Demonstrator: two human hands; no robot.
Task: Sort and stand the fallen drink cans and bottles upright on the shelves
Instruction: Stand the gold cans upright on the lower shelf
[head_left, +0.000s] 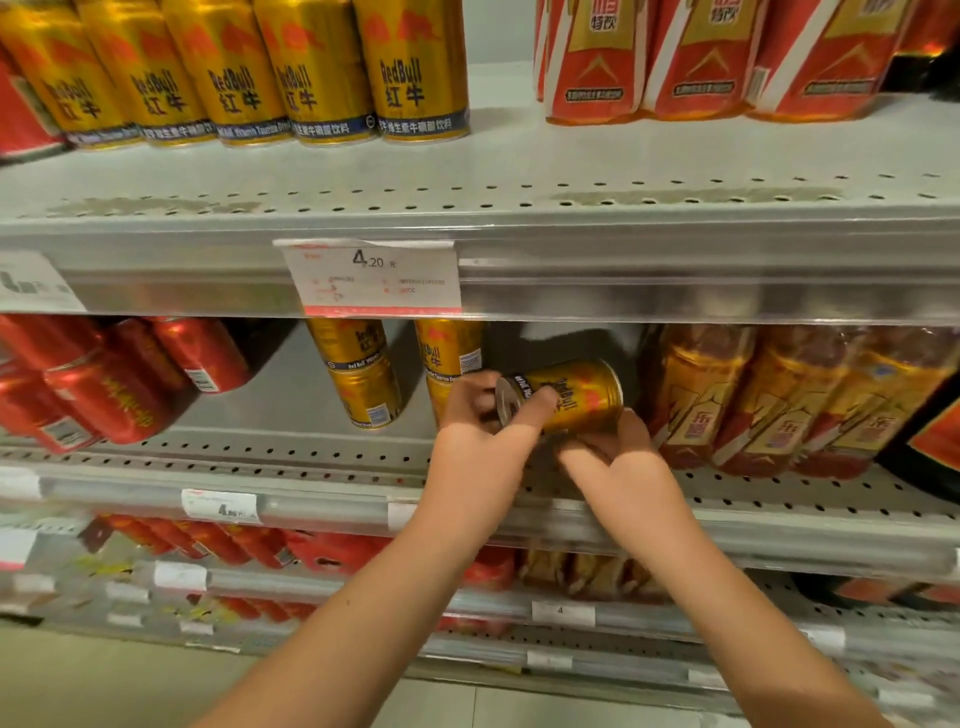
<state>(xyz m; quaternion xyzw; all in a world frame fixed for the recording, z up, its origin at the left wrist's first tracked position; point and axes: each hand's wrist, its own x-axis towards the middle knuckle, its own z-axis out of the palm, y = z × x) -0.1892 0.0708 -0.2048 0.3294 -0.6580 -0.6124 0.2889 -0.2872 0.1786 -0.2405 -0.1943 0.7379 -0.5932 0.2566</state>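
Upper left of the frame: five upright gold cans in a row on the upper shelf; a bare gap separates them from three red-and-gold packs at upper right; the shelf's perforated front strip lies bare along its whole edge. Centre: one price tag on that edge. Middle shelf, left: at least four red cans, blurred; open shelf floor lies between them and two stacks of gold cans. Centre right: one fallen gold can, held on its side, lid end toward lower left, between the second stack and three amber bottles; left hand curls its fingers round the lid end; right hand grips the can from beneath, fingers curled.
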